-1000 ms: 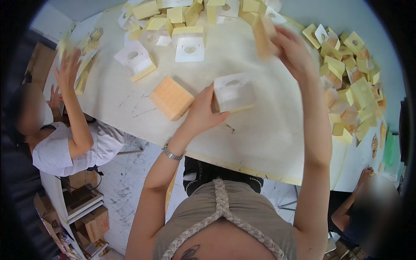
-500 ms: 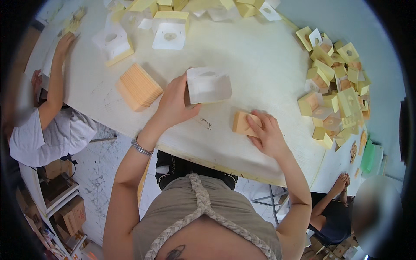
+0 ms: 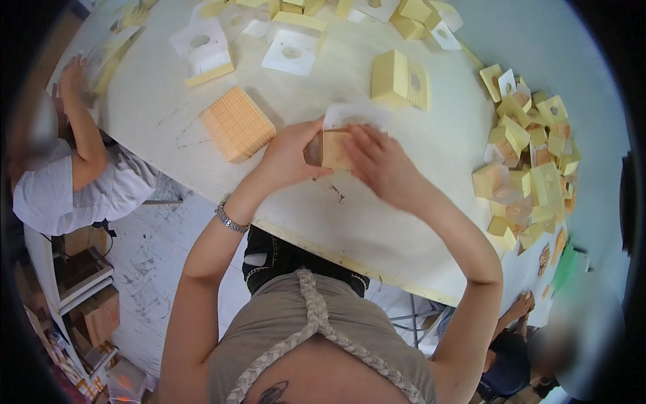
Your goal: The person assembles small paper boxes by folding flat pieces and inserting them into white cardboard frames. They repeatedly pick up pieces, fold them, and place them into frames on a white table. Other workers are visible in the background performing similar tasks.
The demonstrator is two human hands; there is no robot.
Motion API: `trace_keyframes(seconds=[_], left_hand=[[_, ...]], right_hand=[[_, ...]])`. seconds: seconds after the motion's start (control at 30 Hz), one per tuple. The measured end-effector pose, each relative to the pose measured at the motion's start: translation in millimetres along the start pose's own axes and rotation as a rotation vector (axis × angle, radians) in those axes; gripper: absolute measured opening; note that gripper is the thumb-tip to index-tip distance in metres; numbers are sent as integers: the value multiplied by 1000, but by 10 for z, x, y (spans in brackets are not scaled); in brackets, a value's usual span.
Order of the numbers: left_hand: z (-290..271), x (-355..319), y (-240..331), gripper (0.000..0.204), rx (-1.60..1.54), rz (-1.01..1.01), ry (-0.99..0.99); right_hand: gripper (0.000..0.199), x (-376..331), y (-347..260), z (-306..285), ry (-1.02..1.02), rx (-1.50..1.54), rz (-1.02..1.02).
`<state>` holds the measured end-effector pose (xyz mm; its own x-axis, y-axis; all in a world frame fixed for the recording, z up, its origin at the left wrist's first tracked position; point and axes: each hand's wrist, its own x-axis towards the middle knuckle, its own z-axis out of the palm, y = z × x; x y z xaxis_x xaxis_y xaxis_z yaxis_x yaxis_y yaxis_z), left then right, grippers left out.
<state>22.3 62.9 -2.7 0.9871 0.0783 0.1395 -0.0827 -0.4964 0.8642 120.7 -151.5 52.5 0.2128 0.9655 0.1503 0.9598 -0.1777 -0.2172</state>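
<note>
A small carton [image 3: 355, 114], white inside with a raised flap, sits in my left hand [image 3: 289, 153], whose fingers and thumb grip its left side. A light orange block [image 3: 334, 149] is at the carton's open front, seemingly partly inside it. My right hand [image 3: 377, 158] reaches over the block's right side with its fingers against it. Those fingers are smeared by motion, and the thumb is hidden. Left of my left hand lies a ribbed orange stack of thin pieces [image 3: 239, 124]. Beyond my hands stands a yellow carton [image 3: 390, 77] with a ribbed side.
Open white-and-yellow cartons [image 3: 291, 50] lie toward the table's far side. A heap of yellow cartons [image 3: 531, 161] covers the right side. One person [image 3: 81, 155] works at the left edge, another [image 3: 511, 343] at the lower right. The table's near edge [image 3: 336, 259] runs before my body.
My right hand has brought the orange block leftward to the carton in my left hand. A yellow carton now shows beyond my hands. The whole view has shifted slightly.
</note>
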Motion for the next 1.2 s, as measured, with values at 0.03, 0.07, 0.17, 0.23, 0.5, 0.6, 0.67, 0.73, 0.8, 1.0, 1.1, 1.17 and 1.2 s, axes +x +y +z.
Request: trace_keyframes(seconds=[0.03, 0.07, 0.17, 0.23, 0.5, 0.6, 0.67, 0.73, 0.8, 1.0, 1.1, 1.17, 1.2], left_hand=[[26, -22, -38, 91, 78, 21, 10], [49, -36, -62, 91, 156, 43, 18], [93, -37, -87, 87, 198, 66, 41], [83, -35, -98, 87, 209, 52, 30], [18, -2, 17, 84, 157, 4, -18], [14, 20, 48, 84, 172, -12, -8], [16, 20, 45, 84, 199, 8, 7], [8, 19, 61, 83, 181, 13, -6], [6, 21, 62, 83, 182, 37, -5], [72, -24, -19, 87, 269, 58, 47], [51, 5, -19, 88, 254, 78, 29], [9, -2, 41, 88, 184, 36, 5], [14, -14, 47, 88, 204, 44, 18]], right_hand=[[32, -52, -22, 10, -13, -86, -11], [33, -55, 26, -23, -30, -108, -36], [36, -68, 89, -179, -3, -199, -69], [37, -65, 93, -230, 107, -286, -80], [38, -106, 98, 67, 205, -310, -131], [37, -96, 181, 48, 175, -401, -129], [37, -100, 175, 51, 155, -388, -128], [37, -104, 116, 60, 125, -282, -117], [39, -179, 53, -46, 57, -267, -117], [38, -151, -107, 57, -49, -346, -19], [33, -85, -157, 163, 8, -258, 87], [29, -60, -170, 169, 163, -182, 107], [28, -59, -183, 152, 268, -150, 93]])
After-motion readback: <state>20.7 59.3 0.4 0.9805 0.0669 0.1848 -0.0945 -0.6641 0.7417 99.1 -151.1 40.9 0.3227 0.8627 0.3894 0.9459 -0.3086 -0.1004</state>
